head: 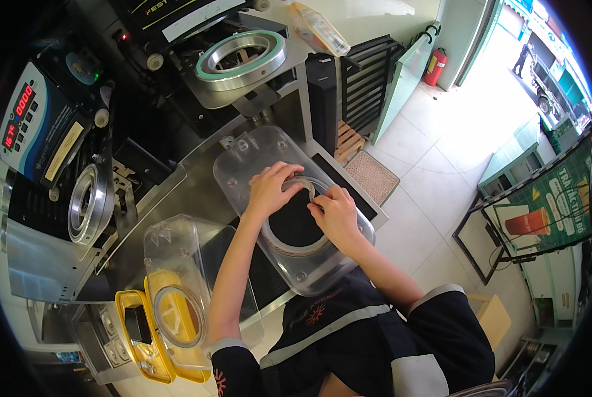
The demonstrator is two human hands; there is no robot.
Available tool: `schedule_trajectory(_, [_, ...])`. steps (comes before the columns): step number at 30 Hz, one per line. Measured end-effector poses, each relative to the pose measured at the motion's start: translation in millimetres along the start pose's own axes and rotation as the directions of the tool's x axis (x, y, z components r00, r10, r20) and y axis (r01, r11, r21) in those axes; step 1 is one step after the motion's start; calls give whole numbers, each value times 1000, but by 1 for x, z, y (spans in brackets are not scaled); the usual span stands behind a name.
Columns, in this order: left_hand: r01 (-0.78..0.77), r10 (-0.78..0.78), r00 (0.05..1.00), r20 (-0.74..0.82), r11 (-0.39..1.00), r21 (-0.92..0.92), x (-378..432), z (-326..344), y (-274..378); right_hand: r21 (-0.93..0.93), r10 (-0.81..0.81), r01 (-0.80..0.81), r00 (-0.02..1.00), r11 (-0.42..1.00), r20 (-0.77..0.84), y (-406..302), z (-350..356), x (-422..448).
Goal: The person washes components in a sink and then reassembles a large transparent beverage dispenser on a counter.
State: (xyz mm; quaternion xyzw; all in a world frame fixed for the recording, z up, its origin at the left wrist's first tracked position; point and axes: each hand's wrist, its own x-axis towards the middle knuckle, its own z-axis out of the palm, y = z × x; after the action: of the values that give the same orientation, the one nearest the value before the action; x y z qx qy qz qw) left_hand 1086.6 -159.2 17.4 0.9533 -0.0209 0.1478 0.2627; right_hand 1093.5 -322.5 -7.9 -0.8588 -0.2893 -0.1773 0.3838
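Note:
A clear plastic container (246, 159) with a large round opening lies on the steel counter before me. My left hand (275, 189) is at the far left side of the opening, its thumb and fingers on a curved, pale rubber-like gasket (303, 186). With thumb and fingertips my right hand (336, 213) pinches the same strip at the right side of the opening. Part of the strip stands away from the rim; some of it is hidden by my fingers. A second clear container (177, 238) with a round ringed opening sits to the left, by my left forearm.
Sealing machines stand left, with a metal ring (91, 203) and a green-edged metal ring (241, 59). Yellow bins (144, 342) are at lower left. A plastic bottle (318, 30) lies at the back. A fire extinguisher (435, 67) and a lit sign (549, 208) stand at right.

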Motion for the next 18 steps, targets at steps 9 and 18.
schedule_trajectory(9, [-178,174,979,107,984,26,11,18,-3,27,130,-128,983,991,-130,6,-1,11])
schedule_trajectory(18, [-99,101,984,148,995,-19,15,21,-4,71,130,-134,990,988,54,15,-13,14])
